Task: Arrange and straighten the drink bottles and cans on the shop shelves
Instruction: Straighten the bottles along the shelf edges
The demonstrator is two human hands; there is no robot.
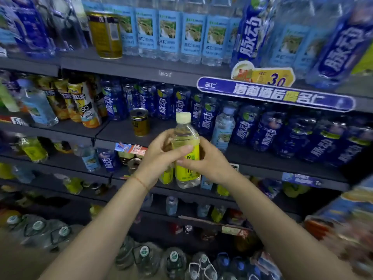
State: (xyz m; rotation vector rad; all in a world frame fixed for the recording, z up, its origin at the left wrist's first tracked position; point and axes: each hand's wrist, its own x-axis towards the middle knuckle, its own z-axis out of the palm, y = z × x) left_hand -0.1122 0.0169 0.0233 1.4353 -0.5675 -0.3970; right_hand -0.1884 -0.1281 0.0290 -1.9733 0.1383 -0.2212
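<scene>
Lemon-drink bottle (187, 156) upright, left hand (159, 158) and right hand (210, 160) fingers wrapped round it, likely turning label forward; gold can (139, 122) at 11 o'clock.

The yellow-label bottle (187, 150) has its label text mostly covered by the left hand (161, 156) and right hand (210, 164). Shelf stock at the far left and right edges (blurred) is unreadable.
</scene>
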